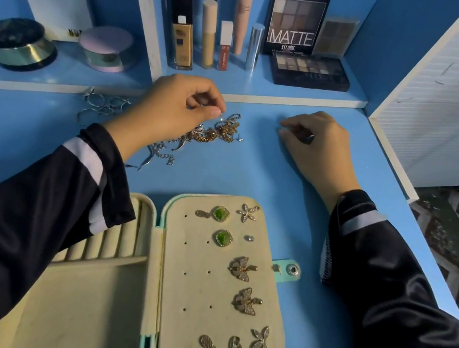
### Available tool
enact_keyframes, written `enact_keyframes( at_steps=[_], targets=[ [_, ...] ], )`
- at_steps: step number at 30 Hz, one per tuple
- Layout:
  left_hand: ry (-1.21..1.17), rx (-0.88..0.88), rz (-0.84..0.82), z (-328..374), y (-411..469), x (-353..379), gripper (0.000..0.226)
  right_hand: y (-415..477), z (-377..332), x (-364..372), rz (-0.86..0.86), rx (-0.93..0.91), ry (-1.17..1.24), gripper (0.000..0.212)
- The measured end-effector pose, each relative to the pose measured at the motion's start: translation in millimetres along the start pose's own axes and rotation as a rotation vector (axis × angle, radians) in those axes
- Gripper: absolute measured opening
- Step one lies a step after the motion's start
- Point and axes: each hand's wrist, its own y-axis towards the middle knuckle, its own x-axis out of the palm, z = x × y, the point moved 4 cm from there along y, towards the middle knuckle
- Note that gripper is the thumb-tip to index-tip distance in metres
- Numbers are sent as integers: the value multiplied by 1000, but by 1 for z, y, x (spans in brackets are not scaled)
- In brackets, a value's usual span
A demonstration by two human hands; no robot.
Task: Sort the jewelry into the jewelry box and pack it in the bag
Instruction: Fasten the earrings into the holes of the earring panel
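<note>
Two hands work over a blue worktop [252, 174]. The left hand [172, 109], at 11 o'clock in view, hovers over a tangle of gold and silver chains [213, 136]. Its grip is thumb and forefinger pressed together on a tiny glinting piece [220, 115], too small to name. The right hand [314, 148], at 1 o'clock, rests on the worktop well apart from the chains. Its fingers are curled under and a dark band shows on one, but I cannot tell whether that grip holds anything.

The jewelry box [202, 294] lies open at 6 o'clock. Its right panel carries earrings [241, 268]: two green-stone studs, butterflies, flowers, a heart, pineapples. Its left half shows ring rolls [107, 244], partly under the left sleeve [35, 202]. A snap tab [292, 270] sticks out at the box's 3 o'clock.

Silver rings [103, 105] lie at 10 o'clock, just beside the chains. Cosmetics [184, 38] stand on the shelf [266, 89] at 12 o'clock.
</note>
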Motion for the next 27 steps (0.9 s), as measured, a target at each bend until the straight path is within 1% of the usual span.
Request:
enact_keyframes(
  at_steps=[3,12,19,27],
  targets=[
    [-6,-15,7,-5,1,-3,20,3,-2,3,-11,-10,-16,14],
    [-69,-50,-8,-6,0,-5,13,5,-5,5,-49,-7,-22,11],
    [-77,-62,-54,-4,-2,-5,19,5,2,-3,-118,58,41,13],
    [-193,-75,-98,1,-6,-4,13,-1,18,-21,-203,79,133,14]
  ],
)
